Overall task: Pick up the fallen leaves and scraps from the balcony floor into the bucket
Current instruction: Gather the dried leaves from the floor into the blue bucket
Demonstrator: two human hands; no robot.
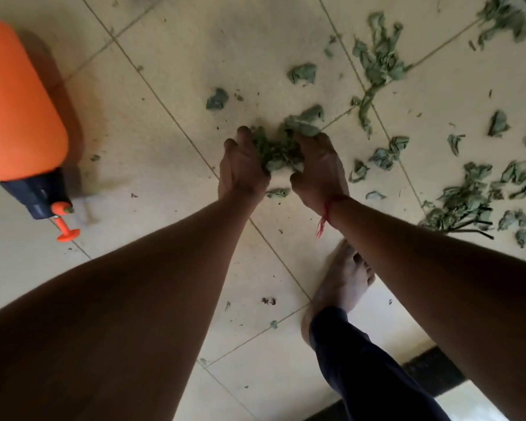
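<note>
Both hands meet at mid-frame: the left hand (242,167) and right hand (321,170) curl their fingers round a clump (278,151) of green leaves, squeezing it between them. The clump fills the gap between the palms and spills past the fingertips toward the top of the frame. Whether it is off the tiled floor (170,71) I cannot tell. An orange container (19,101) with a dark cap lies at upper left, well apart. More leaves (377,60) litter the upper right and right edge. A bare foot (343,281) stands at lower right. A red thread (325,215) circles the right wrist.
</note>
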